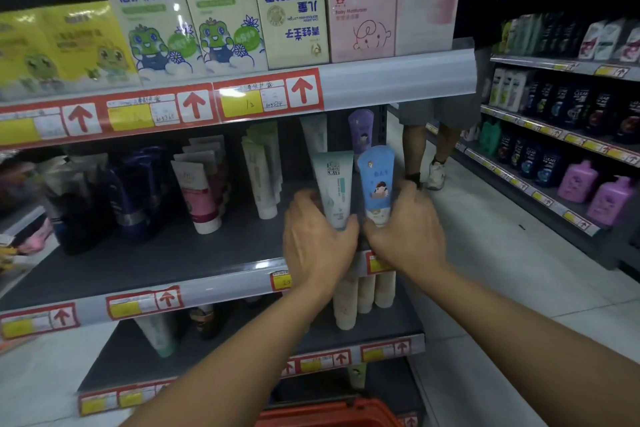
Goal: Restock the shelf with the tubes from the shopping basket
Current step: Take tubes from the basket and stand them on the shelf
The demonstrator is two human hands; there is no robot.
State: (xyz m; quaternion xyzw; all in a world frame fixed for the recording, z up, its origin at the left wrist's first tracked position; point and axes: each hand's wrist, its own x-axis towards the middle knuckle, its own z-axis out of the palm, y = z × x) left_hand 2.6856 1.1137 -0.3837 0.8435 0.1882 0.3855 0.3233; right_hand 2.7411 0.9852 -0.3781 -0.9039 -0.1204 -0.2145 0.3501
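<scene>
In my left hand [317, 243], a pale green-and-white soft plastic tube [333, 184], smooth with a satin sheen; in my right hand [408, 236], a glossy blue plastic tube [376, 180]. Dark grey matt shelf board [156, 253], seemingly painted metal, fronted by a shiny clear plastic price strip [214, 288]. Below, an orange plastic basket rim [329, 414].

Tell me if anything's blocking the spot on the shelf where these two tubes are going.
Nothing visible blocks it. The left hand holds the white-green tube and the right hand the blue tube, both upright at the middle shelf's front right. More tubes, including a purple tube, stand behind them.
</scene>
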